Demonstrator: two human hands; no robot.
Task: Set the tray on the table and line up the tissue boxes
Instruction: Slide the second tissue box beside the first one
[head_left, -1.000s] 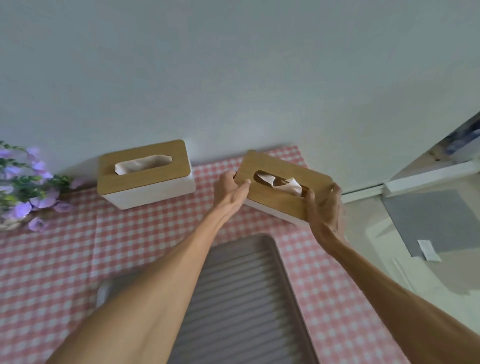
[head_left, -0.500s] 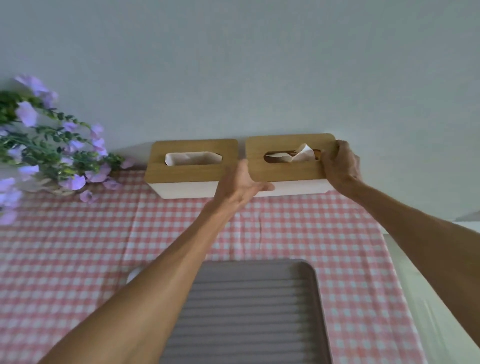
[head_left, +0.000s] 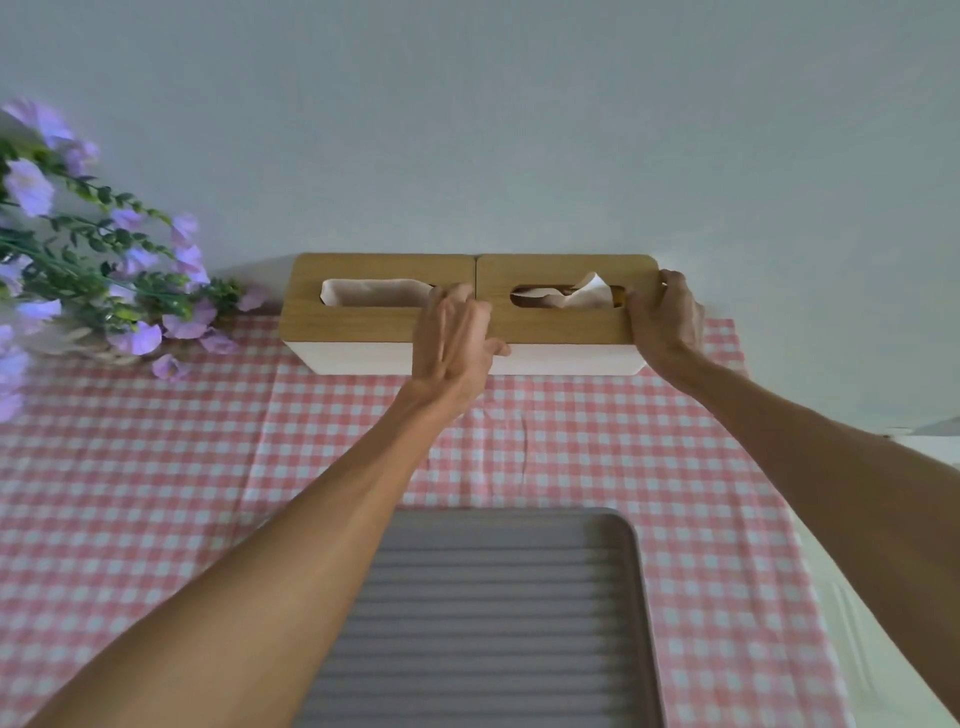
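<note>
Now two tissue boxes stand side by side in the upper middle of the frame, against the pale wall (head_left: 519, 130), and their short ends touch. The left tissue box (head_left: 363, 325) has a wooden lid and a white body, and flat tissue shows in its slot. The right tissue box (head_left: 561, 325) looks the same, but a tissue (head_left: 589, 291) sticks up from its opening.

The left hand (head_left: 449, 345) lies flat over the seam between the two boxes, with the fingers stretched and close together and the thumb pointing to the right along the front edge. The right hand (head_left: 667, 322) wraps around the right end of the right box, fingers curled on the lid and the end wall.

Both boxes rest on a pink checked tablecloth (head_left: 156, 493). The grey ribbed tray (head_left: 493, 623) lies flat on this cloth in the lower middle of the frame, well apart from the boxes. Purple flowers (head_left: 78, 270) with green leaves fill the upper left.
</note>
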